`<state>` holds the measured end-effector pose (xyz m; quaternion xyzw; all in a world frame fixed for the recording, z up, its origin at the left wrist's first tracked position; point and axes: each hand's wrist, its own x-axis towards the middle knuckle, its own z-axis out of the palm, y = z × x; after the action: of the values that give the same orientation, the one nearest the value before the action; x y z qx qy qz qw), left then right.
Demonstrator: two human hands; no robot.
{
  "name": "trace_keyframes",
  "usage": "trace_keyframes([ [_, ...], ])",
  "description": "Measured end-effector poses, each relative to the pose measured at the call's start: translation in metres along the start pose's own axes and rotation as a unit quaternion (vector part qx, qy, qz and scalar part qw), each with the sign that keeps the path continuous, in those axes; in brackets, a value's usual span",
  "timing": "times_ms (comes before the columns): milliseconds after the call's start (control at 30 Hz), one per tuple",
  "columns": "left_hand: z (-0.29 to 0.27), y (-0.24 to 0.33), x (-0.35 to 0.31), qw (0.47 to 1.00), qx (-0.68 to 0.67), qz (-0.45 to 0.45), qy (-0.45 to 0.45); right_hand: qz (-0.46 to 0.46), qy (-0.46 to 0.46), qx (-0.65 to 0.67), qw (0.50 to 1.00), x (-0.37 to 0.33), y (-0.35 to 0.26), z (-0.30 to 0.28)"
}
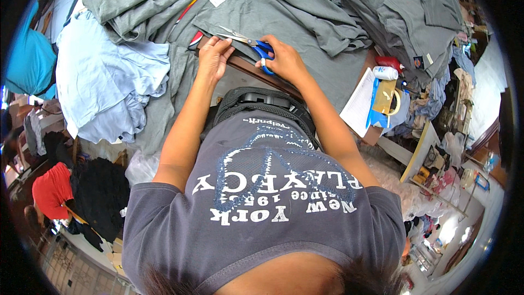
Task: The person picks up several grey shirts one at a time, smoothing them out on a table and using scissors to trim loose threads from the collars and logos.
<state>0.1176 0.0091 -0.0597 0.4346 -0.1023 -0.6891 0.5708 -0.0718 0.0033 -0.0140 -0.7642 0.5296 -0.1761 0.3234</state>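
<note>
Blue-handled scissors (260, 45) gripped by right hand (286, 64), left hand (214, 57) positioned just beside blades (243, 39), its grasp not determinable, grey fabric (305, 27) spread beyond.

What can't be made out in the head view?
All in the head view:
- Left hand: whether its fingertips pinch anything; too small to tell.
- Scissors: part of the handle loops, hidden by the right hand.
- Grey clothes: far parts, cut off by the top edge.
- Paper: any writing; too small to read.
</note>
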Motion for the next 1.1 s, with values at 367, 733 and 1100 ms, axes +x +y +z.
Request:
trace_keyframes([
  [367,-0.015,0.009,0.014,0.999,-0.034,0.031,0.008,0.042,-0.018,0.007,0.999,-0.004,0.005,0.002],
  [733,-0.021,0.008,0.017,0.999,-0.034,0.006,-0.021,0.038,-0.031,0.045,0.998,0.011,0.006,0.012],
  [1100,-0.014,0.014,0.015,0.999,-0.004,0.018,-0.035,0.072,0.057,0.097,0.991,0.000,0.002,0.005],
])
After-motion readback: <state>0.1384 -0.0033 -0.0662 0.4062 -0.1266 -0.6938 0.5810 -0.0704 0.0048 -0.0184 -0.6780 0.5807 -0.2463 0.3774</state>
